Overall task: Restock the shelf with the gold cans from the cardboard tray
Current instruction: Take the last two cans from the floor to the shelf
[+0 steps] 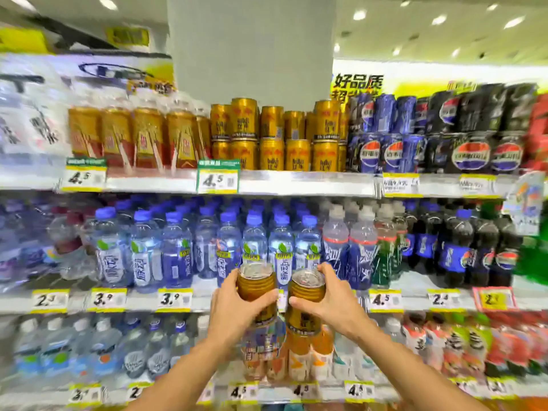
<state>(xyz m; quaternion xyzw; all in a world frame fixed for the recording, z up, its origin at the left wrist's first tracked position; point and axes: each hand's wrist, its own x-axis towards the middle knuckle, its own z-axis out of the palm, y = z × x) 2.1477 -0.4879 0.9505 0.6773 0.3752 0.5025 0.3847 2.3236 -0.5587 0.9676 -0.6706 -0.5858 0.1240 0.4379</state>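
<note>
Standing before the long silver metal top shelf [296, 180] with its stacked shiny gold cans [271, 154], I hold two more below it. My left hand [234, 310] wraps one round gold can [256, 284]; my right hand [332, 304] wraps another gold can [305, 292].

One camera only, worn on my head, looking forward and slightly up at a supermarket drinks shelf [305, 180] — not down at a table. It faces the shelving square on, close enough that three tiers fill the frame from edge to edge, with a white pillar [252, 46] and ceiling lights above. The wide lens bows the shelf edges and smears the far left. My forearms rise from the bottom edge — my left hand [234, 307] and right hand [329, 304] sit low in the middle.
</note>
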